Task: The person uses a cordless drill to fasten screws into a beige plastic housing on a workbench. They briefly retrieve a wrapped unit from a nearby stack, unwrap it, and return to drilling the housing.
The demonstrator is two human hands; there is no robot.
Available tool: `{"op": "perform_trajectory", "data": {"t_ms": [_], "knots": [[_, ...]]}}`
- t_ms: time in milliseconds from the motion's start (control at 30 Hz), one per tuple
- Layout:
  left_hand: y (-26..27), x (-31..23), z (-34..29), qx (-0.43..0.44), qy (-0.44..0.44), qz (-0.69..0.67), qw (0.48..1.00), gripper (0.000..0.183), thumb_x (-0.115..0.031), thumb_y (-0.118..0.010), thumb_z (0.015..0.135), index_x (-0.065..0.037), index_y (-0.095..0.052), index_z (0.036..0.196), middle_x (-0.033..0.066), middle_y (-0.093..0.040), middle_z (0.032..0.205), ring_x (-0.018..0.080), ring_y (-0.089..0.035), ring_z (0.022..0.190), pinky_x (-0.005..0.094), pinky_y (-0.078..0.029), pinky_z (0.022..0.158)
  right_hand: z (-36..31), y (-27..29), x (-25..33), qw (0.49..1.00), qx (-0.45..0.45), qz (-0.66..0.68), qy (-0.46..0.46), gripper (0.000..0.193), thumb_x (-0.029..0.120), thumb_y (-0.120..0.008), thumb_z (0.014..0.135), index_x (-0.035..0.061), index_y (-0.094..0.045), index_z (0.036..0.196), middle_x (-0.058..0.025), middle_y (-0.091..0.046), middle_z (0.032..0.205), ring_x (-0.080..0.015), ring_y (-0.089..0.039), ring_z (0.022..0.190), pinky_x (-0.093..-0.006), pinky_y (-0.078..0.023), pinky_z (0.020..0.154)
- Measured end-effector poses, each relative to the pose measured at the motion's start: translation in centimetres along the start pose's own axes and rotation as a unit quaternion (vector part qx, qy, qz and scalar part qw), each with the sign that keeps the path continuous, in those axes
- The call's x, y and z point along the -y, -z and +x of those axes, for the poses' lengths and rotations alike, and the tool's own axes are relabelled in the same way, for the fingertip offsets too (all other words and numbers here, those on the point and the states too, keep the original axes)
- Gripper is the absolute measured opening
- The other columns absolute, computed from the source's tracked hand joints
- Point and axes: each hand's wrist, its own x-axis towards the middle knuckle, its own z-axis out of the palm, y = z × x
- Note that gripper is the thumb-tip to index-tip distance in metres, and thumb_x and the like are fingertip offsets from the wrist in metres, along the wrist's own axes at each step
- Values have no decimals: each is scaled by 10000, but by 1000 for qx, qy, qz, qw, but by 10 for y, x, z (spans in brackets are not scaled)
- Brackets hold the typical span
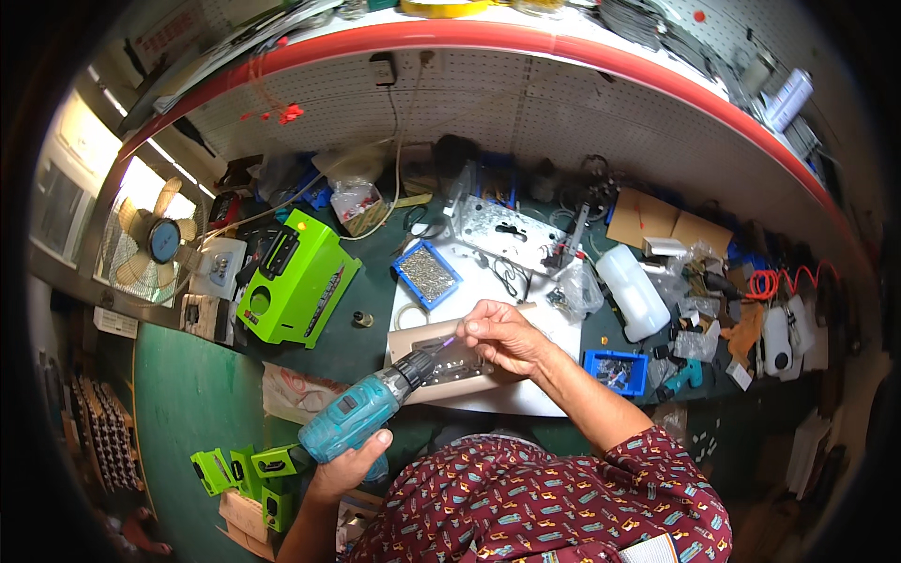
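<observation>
My left hand (352,462) is wrapped round the handle of a teal cordless drill (352,418), its black chuck (411,369) pointing up and to the right. A thin purple bit (443,346) sticks out of the chuck. At the bit's tip, my right hand (502,335) pinches with thumb and fingers; whatever lies between them is too small to make out. Beneath both hands sits a beige open housing (427,335) with a dark grey inside, partly hidden by the drill and my right hand. It rests on a white sheet (554,399).
A blue tray of small screws (427,274) stands beyond the housing, with a silver metal plate (507,233) behind. At left are a bright green casing (298,281) and a fan (160,239). Right lie a white plastic container (633,293) and a blue parts bin (615,372). A red-edged shelf (469,36) spans above.
</observation>
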Motion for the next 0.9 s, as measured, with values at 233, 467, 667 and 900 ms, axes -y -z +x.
{"op": "perform_trajectory", "data": {"t_ms": [233, 467, 667, 900], "knots": [[-4, -7, 4, 69, 22, 30, 997, 348, -199, -772, 964, -14, -677, 1244, 85, -728, 1130, 198, -676, 1009, 368, -545, 914, -45, 22, -14, 998, -38, 37, 29, 116, 8, -709, 980, -8, -664, 1086, -157, -734, 1069, -183, -755, 888, -261, -676, 691], [-13, -4, 4, 88, 31, 11, 996, 379, -216, -789, 951, -12, -679, 1251, 87, -729, 1140, 199, -676, 1024, 368, -542, 932, -64, 28, -20, 999, -15, 37, 34, 152, -3, -725, 962, -27, -664, 1099, -165, -737, 1050, -220, -773, 924, -306, -692, 765], [-12, -4, 6, 113, 53, -10, 992, 359, -198, -784, 946, -16, -687, 1240, 73, -732, 1093, 185, -680, 980, 357, -552, 897, -78, 29, -8, 1000, -2, -7, 1, 153, -18, -733, 947, -33, -674, 1088, -186, -761, 1012, -225, -781, 853, -295, -682, 747], [-11, -5, 6, 126, 67, -50, 989, 360, -213, -786, 937, -31, -701, 1235, 61, -736, 1050, 171, -682, 944, 346, -557, 867, -87, 21, 1, 995, -27, -84, -47, 162, 12, -743, 947, -41, -682, 1088, -185, -771, 991, -181, -764, 769, -265, -658, 669]]}}
